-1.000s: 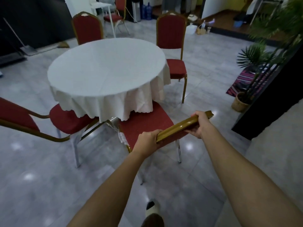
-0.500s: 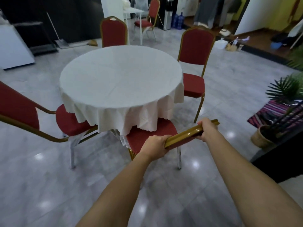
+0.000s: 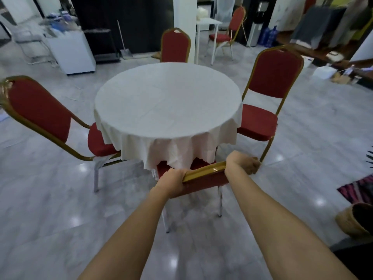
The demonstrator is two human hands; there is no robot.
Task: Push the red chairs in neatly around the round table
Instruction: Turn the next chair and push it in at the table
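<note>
A round table [image 3: 167,102] under a white cloth stands in the middle. The near red chair [image 3: 203,181] has a gold frame, and most of its seat is hidden beneath the cloth's hem. My left hand [image 3: 171,179] grips the left end of its top rail. My right hand [image 3: 243,162] grips the right end. A left chair [image 3: 40,110] has its seat partly under the cloth. The right chair [image 3: 270,91] stands with its seat at the table's edge. A far chair [image 3: 175,46] sits behind the table.
A woven basket [image 3: 353,221] and striped rug [image 3: 357,190] lie at the right. A white cabinet [image 3: 70,51] stands back left. A white pillar [image 3: 184,21], a small white table [image 3: 207,22] and another red chair [image 3: 232,27] are behind. Grey tiled floor surrounds the table.
The near chair has slid further under the tablecloth with both hands on its rail. The view has swung left and moved closer to the table.
</note>
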